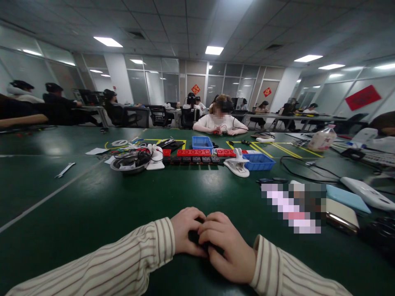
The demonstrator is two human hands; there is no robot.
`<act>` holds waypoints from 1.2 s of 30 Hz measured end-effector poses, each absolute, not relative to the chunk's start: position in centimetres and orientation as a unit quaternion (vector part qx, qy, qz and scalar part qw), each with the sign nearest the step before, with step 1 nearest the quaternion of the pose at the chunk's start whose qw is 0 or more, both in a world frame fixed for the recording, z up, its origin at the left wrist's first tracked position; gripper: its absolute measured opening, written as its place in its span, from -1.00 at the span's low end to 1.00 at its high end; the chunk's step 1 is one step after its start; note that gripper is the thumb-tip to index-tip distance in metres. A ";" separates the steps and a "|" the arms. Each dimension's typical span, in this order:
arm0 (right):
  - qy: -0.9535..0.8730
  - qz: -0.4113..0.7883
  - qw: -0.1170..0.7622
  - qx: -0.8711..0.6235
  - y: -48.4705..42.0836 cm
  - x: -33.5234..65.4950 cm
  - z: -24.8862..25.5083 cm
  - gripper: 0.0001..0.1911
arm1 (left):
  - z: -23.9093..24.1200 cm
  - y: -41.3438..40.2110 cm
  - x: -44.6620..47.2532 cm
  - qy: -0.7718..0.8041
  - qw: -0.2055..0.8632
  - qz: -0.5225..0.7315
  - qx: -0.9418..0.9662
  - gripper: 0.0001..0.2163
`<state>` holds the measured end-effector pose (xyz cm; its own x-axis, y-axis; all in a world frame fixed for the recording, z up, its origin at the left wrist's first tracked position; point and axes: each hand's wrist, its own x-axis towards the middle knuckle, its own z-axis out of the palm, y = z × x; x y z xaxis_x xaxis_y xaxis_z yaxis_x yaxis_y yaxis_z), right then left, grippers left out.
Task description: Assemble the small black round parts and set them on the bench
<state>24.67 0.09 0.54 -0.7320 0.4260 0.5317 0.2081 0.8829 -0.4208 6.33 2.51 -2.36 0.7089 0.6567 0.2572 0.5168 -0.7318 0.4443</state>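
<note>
Close in front of me, over the green table (123,197), my left hand (186,231) and my right hand (230,246) meet. Their fingers are curled and touch at the tips. A small dark patch shows in the gap between them; I cannot make out whether it is a black object or shadow. Both hands are closed, and the fingers hide whatever may be in them. Striped sleeves cover both wrists.
Across the table stand a metal bowl of cables (131,164), a white clip (237,164), a row of red blocks (197,152) and blue bins (261,161), (202,142). Phones (342,216) and cables lie at right. A wrench-like tool (65,170) lies left. A person (220,119) sits opposite.
</note>
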 end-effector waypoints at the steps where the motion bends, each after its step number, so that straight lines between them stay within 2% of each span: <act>1: -0.920 0.161 0.323 -0.155 0.1 24.7 0.6 -0.79 | -2.5 2.7 6.2 0.313 0.173 0.207 0.911 -0.73; 4: -0.930 0.140 0.320 -0.111 0.1 24.8 0.7 -0.79 | -2.8 3.0 6.1 0.299 0.171 0.209 0.915 -0.67; 7: -0.922 0.139 0.344 -0.106 0.2 24.9 0.8 -0.73 | -2.8 3.1 6.1 0.311 0.185 0.200 0.910 -0.49; 10: -0.901 0.152 0.370 -0.171 0.3 25.0 0.5 -0.76 | -2.6 2.9 6.2 0.322 0.200 0.205 0.903 -0.35; 14: -0.865 0.171 0.370 -0.293 0.4 24.9 -0.2 -0.78 | -2.1 2.3 6.4 0.336 0.180 0.224 0.897 -0.27; 19: -0.860 0.168 0.322 -0.360 0.3 24.4 -0.7 -0.69 | -1.6 1.5 7.0 0.393 0.115 0.206 0.889 -0.42; 22: -0.873 0.157 0.292 -0.357 0.1 24.4 -0.5 -0.76 | -1.6 1.3 7.2 0.395 0.109 0.192 0.892 -0.54; 26: -0.888 0.171 0.296 -0.307 0.2 24.5 0.0 -0.90 | -1.7 1.5 7.2 0.381 0.138 0.183 0.896 -0.65; 28: -0.895 0.185 0.304 -0.268 0.2 24.6 0.2 -0.87 | -1.7 1.6 7.0 0.370 0.149 0.180 0.899 -0.69; 32: -0.911 0.183 0.314 -0.195 0.1 24.6 0.4 -0.79 | -1.8 1.9 6.9 0.352 0.167 0.183 0.902 -0.73; 36: -0.914 0.178 0.329 -0.156 0.1 24.6 0.6 -0.76 | -1.9 2.1 6.8 0.343 0.172 0.181 0.906 -0.69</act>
<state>24.62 0.15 0.56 -0.7356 0.4015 0.5456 0.1673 0.8882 -0.4280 6.80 2.13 -1.92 0.6998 0.6829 0.2097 0.5583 -0.7059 0.4358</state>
